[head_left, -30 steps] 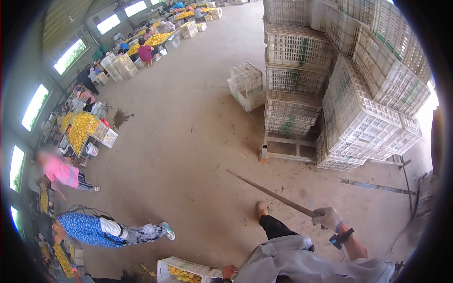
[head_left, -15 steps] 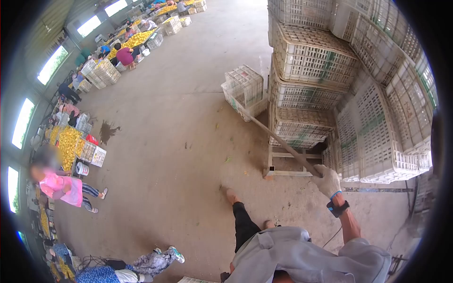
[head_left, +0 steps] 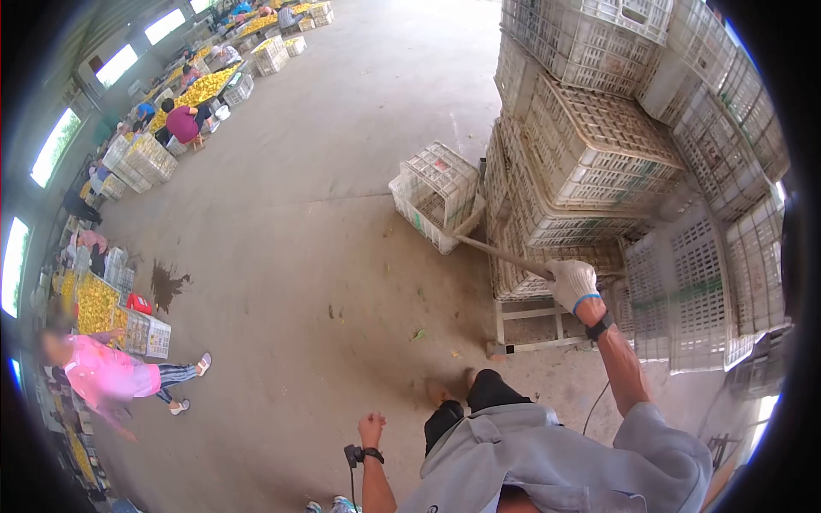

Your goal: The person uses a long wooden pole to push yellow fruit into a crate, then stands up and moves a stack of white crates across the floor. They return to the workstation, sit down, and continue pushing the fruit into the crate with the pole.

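Observation:
My right hand, in a white knit glove, is closed round the end of a long wooden pole. The pole runs forward and to the left. Its far end meets the lower right corner of a white plastic crate on the floor; whether it is hooked there I cannot make out. My left hand hangs low by my left side, fingers curled in, with nothing visible in it. A dark wrist strap with a small device and cable sits behind it.
Tall stacks of white slatted crates rise on the right, some on a metal frame. A person in a pink top stands at the left. Tables of yellow produce with seated people line the left side. A wet patch marks the floor.
My view has shifted forward and the crate stacks look closer. My left hand has come into view. The right hand still grips the pole. The person in pink stands nearer, arm lowered.

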The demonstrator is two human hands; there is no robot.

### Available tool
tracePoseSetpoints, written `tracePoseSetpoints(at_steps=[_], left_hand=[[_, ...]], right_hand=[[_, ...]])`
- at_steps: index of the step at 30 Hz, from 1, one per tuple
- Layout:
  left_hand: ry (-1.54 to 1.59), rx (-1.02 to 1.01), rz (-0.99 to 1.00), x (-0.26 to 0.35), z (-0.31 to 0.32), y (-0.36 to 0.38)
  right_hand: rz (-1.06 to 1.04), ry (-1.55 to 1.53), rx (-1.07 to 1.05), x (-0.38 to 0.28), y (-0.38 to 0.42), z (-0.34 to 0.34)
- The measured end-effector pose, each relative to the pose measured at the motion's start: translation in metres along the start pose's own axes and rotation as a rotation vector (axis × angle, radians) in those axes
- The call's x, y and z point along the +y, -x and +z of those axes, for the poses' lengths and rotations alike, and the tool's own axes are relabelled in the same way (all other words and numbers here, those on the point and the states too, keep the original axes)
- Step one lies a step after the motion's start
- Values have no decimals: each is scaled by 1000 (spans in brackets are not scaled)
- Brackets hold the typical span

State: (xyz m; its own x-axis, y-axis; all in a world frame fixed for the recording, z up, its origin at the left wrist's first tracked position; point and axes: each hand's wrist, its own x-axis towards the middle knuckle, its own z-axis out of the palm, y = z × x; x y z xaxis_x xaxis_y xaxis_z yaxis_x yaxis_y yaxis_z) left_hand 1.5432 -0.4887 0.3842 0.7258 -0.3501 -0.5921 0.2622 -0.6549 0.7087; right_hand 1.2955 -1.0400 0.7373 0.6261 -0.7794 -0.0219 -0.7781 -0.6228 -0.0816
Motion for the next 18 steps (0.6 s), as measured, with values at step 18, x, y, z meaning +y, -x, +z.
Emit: tracePoseSetpoints(at_steps=[18], left_hand=[[-449,-403,637,524,216,-280]], right_hand=[[-177,-77,51,-63,-361,17]])
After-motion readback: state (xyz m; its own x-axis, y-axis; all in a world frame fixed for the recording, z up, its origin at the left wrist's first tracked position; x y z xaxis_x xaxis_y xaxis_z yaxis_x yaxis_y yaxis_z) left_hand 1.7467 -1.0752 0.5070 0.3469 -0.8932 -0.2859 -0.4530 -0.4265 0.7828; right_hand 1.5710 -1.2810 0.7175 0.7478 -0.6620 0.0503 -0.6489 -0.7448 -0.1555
